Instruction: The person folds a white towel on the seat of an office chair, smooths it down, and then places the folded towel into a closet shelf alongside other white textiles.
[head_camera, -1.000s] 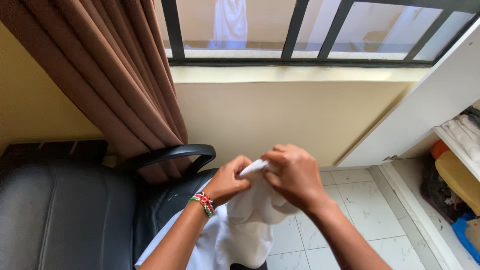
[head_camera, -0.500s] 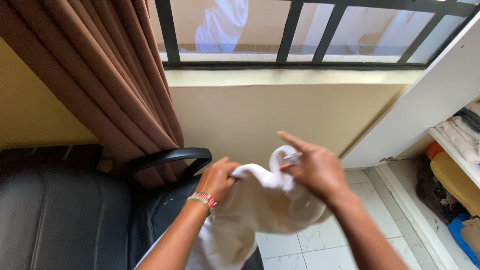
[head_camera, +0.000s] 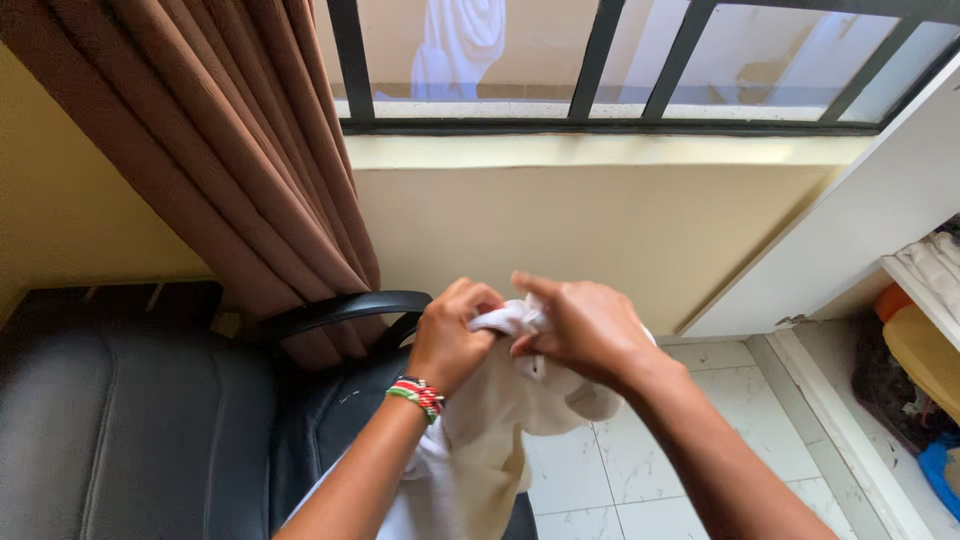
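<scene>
A white garment (head_camera: 500, 420) hangs bunched between both hands in front of me, its lower part draping down over the chair seat. My left hand (head_camera: 450, 335), with a beaded bracelet on the wrist, grips the top fold of the cloth. My right hand (head_camera: 580, 330) pinches the same fold right beside it, so the two hands touch.
A black leather office chair (head_camera: 130, 430) with a curved armrest (head_camera: 340, 308) stands at the left. A brown curtain (head_camera: 220, 150) hangs behind it under a barred window (head_camera: 600, 60). An open white wardrobe (head_camera: 900, 200) with folded clothes is at the right, above a white tiled floor (head_camera: 700, 440).
The hands were spread apart with the cloth stretched between them half a second ago; they have now come back together on the top fold, and the garment hangs narrower.
</scene>
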